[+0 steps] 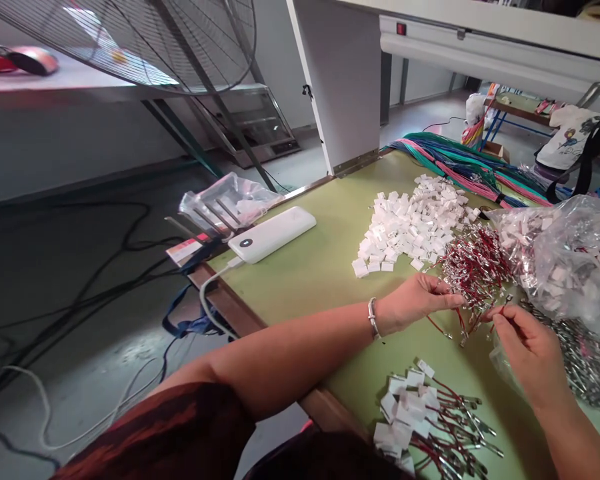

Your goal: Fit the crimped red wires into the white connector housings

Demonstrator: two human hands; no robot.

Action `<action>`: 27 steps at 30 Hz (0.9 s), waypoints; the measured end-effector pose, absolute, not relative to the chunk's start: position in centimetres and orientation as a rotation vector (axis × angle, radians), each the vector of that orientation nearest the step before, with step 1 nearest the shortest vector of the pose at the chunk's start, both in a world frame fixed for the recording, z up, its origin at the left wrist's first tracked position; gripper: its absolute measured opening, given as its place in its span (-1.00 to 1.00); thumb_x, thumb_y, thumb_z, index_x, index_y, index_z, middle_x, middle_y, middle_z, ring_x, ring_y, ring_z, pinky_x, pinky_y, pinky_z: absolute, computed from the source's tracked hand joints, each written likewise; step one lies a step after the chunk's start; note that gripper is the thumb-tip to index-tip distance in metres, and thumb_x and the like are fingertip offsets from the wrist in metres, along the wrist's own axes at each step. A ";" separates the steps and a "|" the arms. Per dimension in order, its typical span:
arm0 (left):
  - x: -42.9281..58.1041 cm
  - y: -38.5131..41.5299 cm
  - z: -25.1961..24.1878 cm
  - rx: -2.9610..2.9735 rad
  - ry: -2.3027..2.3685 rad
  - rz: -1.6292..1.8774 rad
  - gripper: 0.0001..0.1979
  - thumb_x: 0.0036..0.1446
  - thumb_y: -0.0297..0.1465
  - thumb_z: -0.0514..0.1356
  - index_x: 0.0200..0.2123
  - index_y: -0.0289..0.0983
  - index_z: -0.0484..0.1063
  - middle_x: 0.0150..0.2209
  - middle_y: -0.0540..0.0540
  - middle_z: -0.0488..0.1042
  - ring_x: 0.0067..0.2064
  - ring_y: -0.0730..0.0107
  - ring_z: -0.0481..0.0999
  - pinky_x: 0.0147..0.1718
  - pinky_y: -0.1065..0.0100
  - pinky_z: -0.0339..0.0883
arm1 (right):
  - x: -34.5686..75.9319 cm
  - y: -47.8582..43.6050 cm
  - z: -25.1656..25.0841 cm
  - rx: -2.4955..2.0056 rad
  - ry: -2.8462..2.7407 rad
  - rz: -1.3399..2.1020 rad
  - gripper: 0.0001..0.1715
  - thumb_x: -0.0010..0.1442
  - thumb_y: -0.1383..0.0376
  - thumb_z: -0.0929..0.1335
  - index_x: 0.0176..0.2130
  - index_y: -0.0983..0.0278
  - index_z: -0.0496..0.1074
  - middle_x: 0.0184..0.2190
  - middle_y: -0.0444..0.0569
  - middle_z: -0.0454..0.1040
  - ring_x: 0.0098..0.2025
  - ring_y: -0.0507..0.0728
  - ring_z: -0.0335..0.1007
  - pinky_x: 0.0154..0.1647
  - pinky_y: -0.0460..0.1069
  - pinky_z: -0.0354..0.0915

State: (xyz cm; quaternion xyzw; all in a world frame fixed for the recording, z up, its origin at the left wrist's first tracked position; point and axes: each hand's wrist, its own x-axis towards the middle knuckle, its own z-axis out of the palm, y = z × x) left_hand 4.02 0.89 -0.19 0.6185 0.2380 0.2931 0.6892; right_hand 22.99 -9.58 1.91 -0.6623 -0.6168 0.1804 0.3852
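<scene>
My left hand point(423, 303), with a bracelet at the wrist, reaches to the near edge of a pile of short red wires point(475, 263) with metal terminals. Its thumb and fingers are pinched together among the wires; what lies between them is hidden. Just to the right, my right hand point(533, 343) pinches a short red wire point(504, 308) between thumb and forefinger. A few loose red wires hang or lie between the hands. White plastic connector housings point(410, 223) are heaped beyond the left hand. Nearer me lie several housings with red wires fitted point(405, 413).
A white power bank point(275, 233) with a cable lies near the table's left edge. At right are a clear bag point(565, 260) of white parts and a heap of metal-ended pieces point(583, 360). Bundled coloured cables point(445, 157) run along the back. A large fan point(130, 40) stands left.
</scene>
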 end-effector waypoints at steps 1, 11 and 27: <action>4.1 0.8 -0.2 1.401 0.514 0.679 -0.81 0.12 -0.26 0.28 -0.34 -0.28 0.58 -0.35 -0.07 0.60 -0.40 0.51 0.46 -0.39 0.43 0.39 | 22.8 -9.6 2.0 -1.723 -1.544 0.495 -0.75 0.22 0.16 0.29 -0.38 0.20 0.48 -0.49 -0.08 0.48 -0.47 0.08 0.35 -0.45 -0.05 0.26; 4.6 -0.1 -0.5 1.467 0.394 0.738 -0.85 0.07 -0.35 0.34 -0.32 -0.33 0.60 -0.31 -0.12 0.61 -0.29 0.42 0.57 -0.22 0.36 0.50 | 19.5 -8.9 2.9 -1.605 -1.606 0.564 -0.61 0.14 0.03 0.35 -0.58 0.19 0.41 -0.58 -0.11 0.35 -0.53 0.06 0.27 -0.52 -0.04 0.26; 3.4 1.3 0.3 1.044 0.507 0.748 -0.75 0.14 -0.23 0.24 -0.32 -0.32 0.54 -0.38 -0.09 0.55 -0.63 0.68 -0.04 -0.67 0.46 -0.18 | 22.3 -9.2 1.8 -1.334 -0.710 0.863 -0.77 0.06 0.17 0.48 -0.36 0.24 0.41 -0.42 -0.15 0.45 -0.57 -0.09 0.19 -0.63 -0.16 0.17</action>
